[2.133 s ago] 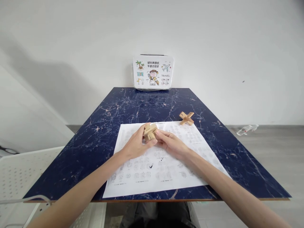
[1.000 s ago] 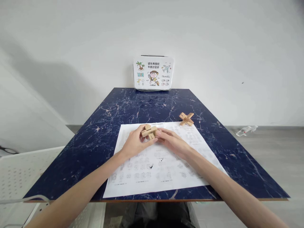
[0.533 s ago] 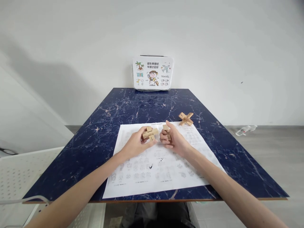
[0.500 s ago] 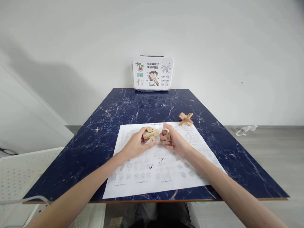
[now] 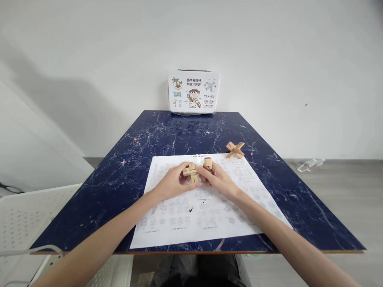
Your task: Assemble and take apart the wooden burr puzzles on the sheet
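Note:
My left hand (image 5: 172,183) is closed around a cross-shaped cluster of interlocking wooden puzzle pieces (image 5: 191,171), light in colour with dark marks on some faces. Close beside it, my right hand (image 5: 220,179) grips a separate wooden puzzle piece (image 5: 208,162), its square end pointing up. The right thumb reaches over to the edge of the cluster; whether it presses on it I cannot tell. Both hands are over a printed sheet (image 5: 167,235) with rows of small diagrams. Past the sheet's upper right edge rests another crossed wooden puzzle assembly (image 5: 235,150).
A white case with cartoon prints (image 5: 194,92) stands against the wall at the far end of the blue marbled table (image 5: 119,175). At the left is a white perforated cart (image 5: 26,215) with a cable. On the floor to the right lies a clear plastic item (image 5: 310,164).
My right hand has turned, so its thumb now points left toward the cluster and its piece shows more. In my left hand the cluster has been rotated a little.

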Demonstrator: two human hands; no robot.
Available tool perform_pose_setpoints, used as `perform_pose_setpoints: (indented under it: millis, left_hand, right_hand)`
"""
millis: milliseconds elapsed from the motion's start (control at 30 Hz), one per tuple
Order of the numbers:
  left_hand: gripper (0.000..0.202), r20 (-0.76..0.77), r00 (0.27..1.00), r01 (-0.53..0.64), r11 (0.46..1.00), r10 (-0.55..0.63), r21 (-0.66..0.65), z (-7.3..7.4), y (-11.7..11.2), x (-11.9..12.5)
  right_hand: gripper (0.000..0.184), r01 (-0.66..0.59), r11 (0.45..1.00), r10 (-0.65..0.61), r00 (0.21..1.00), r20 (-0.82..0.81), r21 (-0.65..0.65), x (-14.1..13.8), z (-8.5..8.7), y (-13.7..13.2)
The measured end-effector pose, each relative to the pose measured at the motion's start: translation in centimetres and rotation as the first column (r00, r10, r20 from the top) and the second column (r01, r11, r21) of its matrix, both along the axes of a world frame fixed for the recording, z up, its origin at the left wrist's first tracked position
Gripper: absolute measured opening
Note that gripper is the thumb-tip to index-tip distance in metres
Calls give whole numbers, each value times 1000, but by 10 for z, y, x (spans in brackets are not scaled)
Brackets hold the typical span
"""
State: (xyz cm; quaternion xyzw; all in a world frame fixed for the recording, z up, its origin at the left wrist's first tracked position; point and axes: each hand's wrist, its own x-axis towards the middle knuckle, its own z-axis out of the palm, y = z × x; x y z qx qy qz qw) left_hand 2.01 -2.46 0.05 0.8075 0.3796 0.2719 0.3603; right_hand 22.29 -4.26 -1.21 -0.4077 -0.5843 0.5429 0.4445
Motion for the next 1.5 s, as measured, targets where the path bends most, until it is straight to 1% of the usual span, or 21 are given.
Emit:
perform_pose_setpoints:
  millis: [167, 300, 367, 500, 667, 800, 867, 933, 1000, 1133, 1200, 1333, 1500]
  left_hand:
    - [41, 31, 1000, -2, 1000, 1, 23, -3, 2, -2]
    - [41, 46, 999, -26, 998, 23, 53, -2, 2, -1]
    - [43, 45, 998, -42, 997, 39, 68, -3, 1, 0]
    - [48, 39, 997, -77, 992, 73, 96, -4, 1, 1]
    - [50, 18, 994, -111, 984, 110, 136, -2, 0, 1]
    - [51, 36, 985, -172, 973, 168, 157, 1, 0, 1]
    - [49, 41, 980, -197, 965, 193, 173, 1, 0, 0]
    - [49, 47, 977, -211, 960, 206, 184, 1, 1, 0]
    - [51, 49, 977, -215, 957, 210, 192, -1, 1, -1]
    - [57, 27, 978, -208, 952, 207, 223, -3, 2, -1]
    - [60, 20, 976, -216, 947, 218, 237, -4, 2, -1]
    - [64, 1, 974, -219, 945, 226, 243, -4, 1, -2]
    - [67, 3, 983, -177, 947, 183, 268, -7, 2, -4]
  right_hand:
    - [51, 6, 998, -8, 999, 41, 55, 0, -6, 0]
    - [51, 52, 996, -55, 997, 52, 69, 0, -10, 1]
    - [53, 55, 998, -56, 998, 24, 33, 1, -8, 1]
    - [55, 1, 995, -11, 995, -100, -96, 6, -2, 1]
    - [47, 80, 989, -99, 983, -156, -124, 8, -6, 7]
    - [31, 8, 993, -39, 965, -259, -120, 6, -4, 9]
    - [22, -39, 989, -7, 953, -303, -146, 5, 0, 8]
    - [19, -95, 978, 24, 934, -356, -185, 7, 2, 7]
    - [20, -138, 970, 44, 908, -416, -200, 9, 3, 7]
    - [26, -176, 964, 57, 871, -488, -201, 12, 1, 8]
    - [33, -196, 959, 76, 872, -484, -203, 13, 0, 9]
    - [46, -214, 955, 108, 897, -428, -206, 14, 0, 8]
    - [45, -203, 959, 115, 916, -385, -196, 16, 0, 6]
